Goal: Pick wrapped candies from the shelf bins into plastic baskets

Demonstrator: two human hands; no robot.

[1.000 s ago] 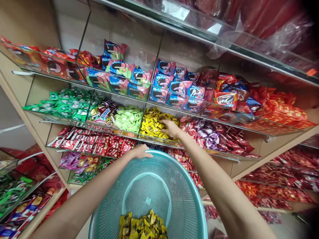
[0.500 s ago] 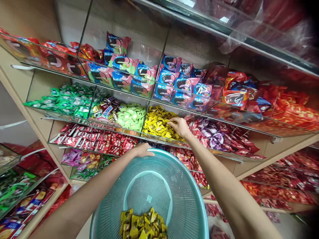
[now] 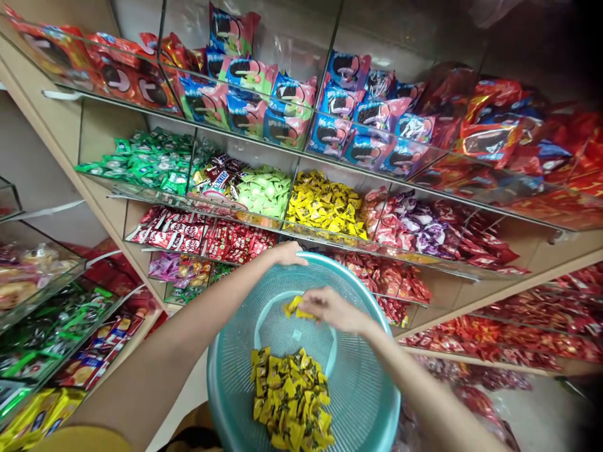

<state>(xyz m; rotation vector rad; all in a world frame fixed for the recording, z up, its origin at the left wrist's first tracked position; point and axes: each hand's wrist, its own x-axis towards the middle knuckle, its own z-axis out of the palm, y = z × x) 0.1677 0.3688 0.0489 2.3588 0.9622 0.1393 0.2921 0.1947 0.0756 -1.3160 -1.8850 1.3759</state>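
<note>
My left hand [image 3: 287, 253] is closed over the far rim of a teal plastic mesh basket [image 3: 217, 370]. Inside the basket, my right hand [image 3: 330, 307] has its fingers closed on a few yellow-wrapped candies [image 3: 294, 307], slightly blurred. A heap of yellow-wrapped candies [image 3: 292, 398] lies in the near part of the basket. Beyond the rim, on the shelf, a compartment holds a pile of the same yellow candies [image 3: 325, 204].
Green-wrapped candies [image 3: 151, 160], pale green packets [image 3: 264, 191] and purple-white candies [image 3: 414, 220] fill nearby compartments behind clear plastic fronts. Blue-pink cookie packs [image 3: 348, 107] stand on the shelf above. Red packets [image 3: 169, 229] lie below. Another rack [image 3: 47, 326] stands at left.
My right hand has moved from the yellow candies on the shelf down into the basket with some in its fingers. The view has tipped downward, showing more of the heap. My left hand stays on the rim.
</note>
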